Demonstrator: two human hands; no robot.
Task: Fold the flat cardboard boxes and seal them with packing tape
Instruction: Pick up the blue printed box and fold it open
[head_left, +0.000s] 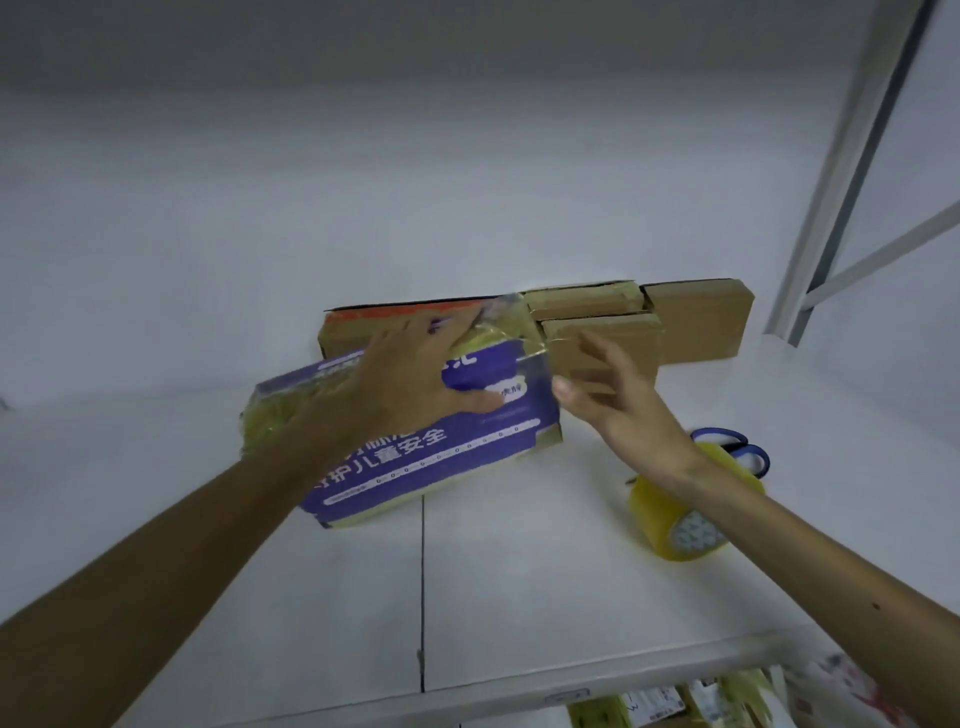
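**Kid:** Two hands were at the purple box (431, 457). What were they doing?

**Friend:** The left hand (410, 379) lay flat on top of it, fingers spread, pressing it down. The right hand (618, 405) was just beside the box's right end, fingers apart, holding nothing I could see.

**Kid:** Where was the box?

**Friend:** On the middle of the desk (519, 597), a bit tilted, just in front of the brown boxes (696, 322) by the far wall. Shiny tape (498, 332) was wrinkled over its far end.

**Kid:** Which step was it?

**Friend:** Taping it shut, I think. Next, the loose tape likely needed rubbing flat, or a new strip from the tape roll (675, 514) on the near right. The scissors (748, 452) lay just behind the roll.
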